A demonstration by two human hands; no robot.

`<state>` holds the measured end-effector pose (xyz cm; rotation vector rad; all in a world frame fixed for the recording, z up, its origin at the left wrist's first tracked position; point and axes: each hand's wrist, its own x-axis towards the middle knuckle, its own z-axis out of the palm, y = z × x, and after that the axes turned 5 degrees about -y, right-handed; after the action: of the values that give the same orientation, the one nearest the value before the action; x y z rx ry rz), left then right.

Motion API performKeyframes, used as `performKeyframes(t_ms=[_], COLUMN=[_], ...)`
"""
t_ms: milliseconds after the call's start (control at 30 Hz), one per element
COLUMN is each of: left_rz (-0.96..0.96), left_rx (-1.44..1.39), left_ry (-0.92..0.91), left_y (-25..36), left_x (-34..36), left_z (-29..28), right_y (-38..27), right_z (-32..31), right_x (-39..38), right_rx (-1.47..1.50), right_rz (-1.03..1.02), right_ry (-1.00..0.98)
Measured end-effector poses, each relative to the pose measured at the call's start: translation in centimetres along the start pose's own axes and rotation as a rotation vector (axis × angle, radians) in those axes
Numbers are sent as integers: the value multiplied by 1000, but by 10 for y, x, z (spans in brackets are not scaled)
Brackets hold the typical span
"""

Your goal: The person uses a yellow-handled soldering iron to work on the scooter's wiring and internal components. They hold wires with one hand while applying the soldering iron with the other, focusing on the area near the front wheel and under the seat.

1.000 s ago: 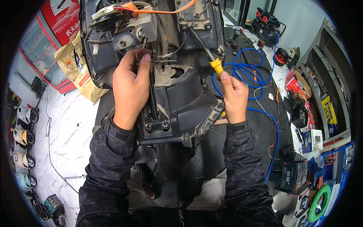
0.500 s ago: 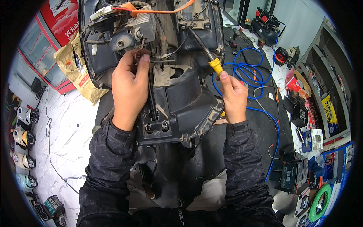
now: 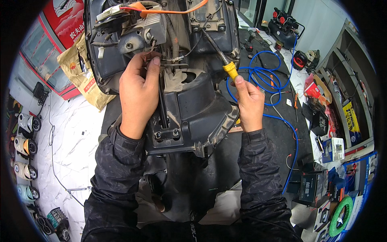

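Note:
A dusty black scooter body part (image 3: pixel 193 109), with bolts, wires and a hollow moulded end, lies in front of me. My left hand (image 3: pixel 139 93) is closed beside its metal bracket (image 3: pixel 142 43), thumb and fingers pressed together by thin wires; what they pinch is hidden. My right hand (image 3: pixel 251 105) grips the yellow handle of a screwdriver (image 3: pixel 230 69). Its metal shaft slants up and left across the black plastic, its tip close to a bolt under a finned plate (image 3: pixel 203 18). An orange cable (image 3: pixel 177 12) with a white connector (image 3: pixel 108 13) runs over the top.
Coiled blue hose (image 3: pixel 262 68) lies on the dark mat to the right, near an air compressor (image 3: pixel 284 28). Boxes and a black battery (image 3: pixel 313 186) stand at lower right, beside shelving (image 3: pixel 358 64). At left are a tan sack (image 3: pixel 82 74) and a red-framed fridge (image 3: pixel 48 52).

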<state>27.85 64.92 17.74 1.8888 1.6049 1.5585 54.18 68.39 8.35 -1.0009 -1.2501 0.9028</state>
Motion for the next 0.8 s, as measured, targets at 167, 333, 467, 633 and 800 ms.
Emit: performKeyframes(t_ms=[167,333,467,633,800], left_rz=[20,26,65,16,17], left_rx=[-6,13,-5,14,6], left_ry=[11,7,68,3,-1], left_y=[-1,-1,-2,0,-1], left_x=[1,0,1,0,1], left_z=[1,0,4,0,0], right_y=[1,0,-1,-1,-2], right_z=[0,1,0,0,0], right_x=[0,0,0,1,0], right_rx=[-5,-3,-3,-19,-11], right_rz=[1,4,2,-6,-2], right_ry=[1,8,4,6,7])
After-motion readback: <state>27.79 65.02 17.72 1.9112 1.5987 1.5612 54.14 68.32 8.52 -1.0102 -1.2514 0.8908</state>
